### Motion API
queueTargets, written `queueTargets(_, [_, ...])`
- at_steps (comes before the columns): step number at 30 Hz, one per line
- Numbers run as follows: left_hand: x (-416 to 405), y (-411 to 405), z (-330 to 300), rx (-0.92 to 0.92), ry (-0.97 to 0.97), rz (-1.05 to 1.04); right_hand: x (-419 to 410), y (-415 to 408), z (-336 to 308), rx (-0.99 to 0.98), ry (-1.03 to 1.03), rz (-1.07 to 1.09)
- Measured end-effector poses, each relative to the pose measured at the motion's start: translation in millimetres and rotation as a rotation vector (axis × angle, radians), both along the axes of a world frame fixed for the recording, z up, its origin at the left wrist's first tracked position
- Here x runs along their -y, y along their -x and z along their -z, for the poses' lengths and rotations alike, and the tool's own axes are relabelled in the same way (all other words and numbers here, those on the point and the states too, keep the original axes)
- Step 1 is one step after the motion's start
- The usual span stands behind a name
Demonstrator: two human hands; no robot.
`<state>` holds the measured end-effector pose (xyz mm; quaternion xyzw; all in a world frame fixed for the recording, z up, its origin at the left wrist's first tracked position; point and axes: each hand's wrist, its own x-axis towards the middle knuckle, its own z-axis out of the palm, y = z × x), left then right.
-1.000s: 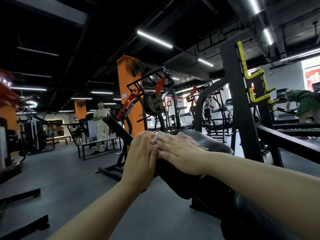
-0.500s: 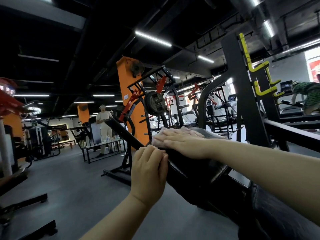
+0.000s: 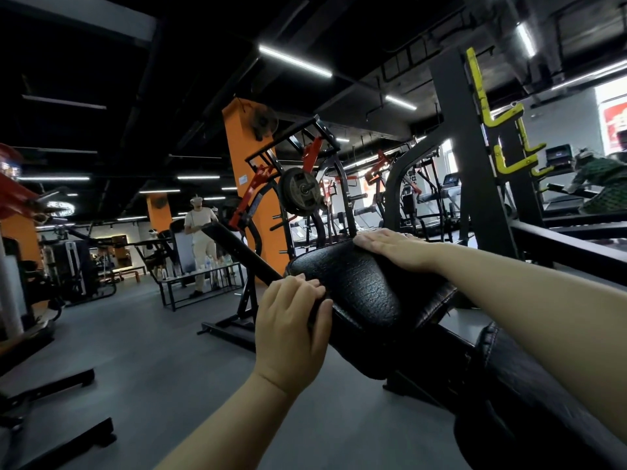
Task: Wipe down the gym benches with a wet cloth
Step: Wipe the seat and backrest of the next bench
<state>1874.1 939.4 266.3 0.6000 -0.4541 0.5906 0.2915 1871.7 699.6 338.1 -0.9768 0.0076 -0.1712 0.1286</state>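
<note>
The left hand (image 3: 291, 329) has slid down and now grips the pad (image 3: 366, 293) edge; the flat right hand (image 3: 395, 247) has wiped farther, cloth probably beneath.

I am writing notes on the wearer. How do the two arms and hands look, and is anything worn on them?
Both forearms are bare: no sleeve shows up to the picture's edge. The left hand and the right hand have no gloves, and no ring, watch or wristband is visible. The nails look short and unpainted.
</note>
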Motion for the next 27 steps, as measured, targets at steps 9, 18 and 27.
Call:
queueTargets(9, [12.0,-0.3,9.5,-0.037,0.126,0.063,-7.0,28.9,23.5,0.046,-0.009,0.107])
queueTargets(18, [15.6,-0.2,14.4,-0.065,0.161,0.087,-74.6,22.2,1.8,0.056,-0.009,-0.107])
queueTargets(27, [12.9,3.4,16.8,-0.106,0.144,0.102,-39.7,-16.3,-10.6,0.025,-0.070,0.056])
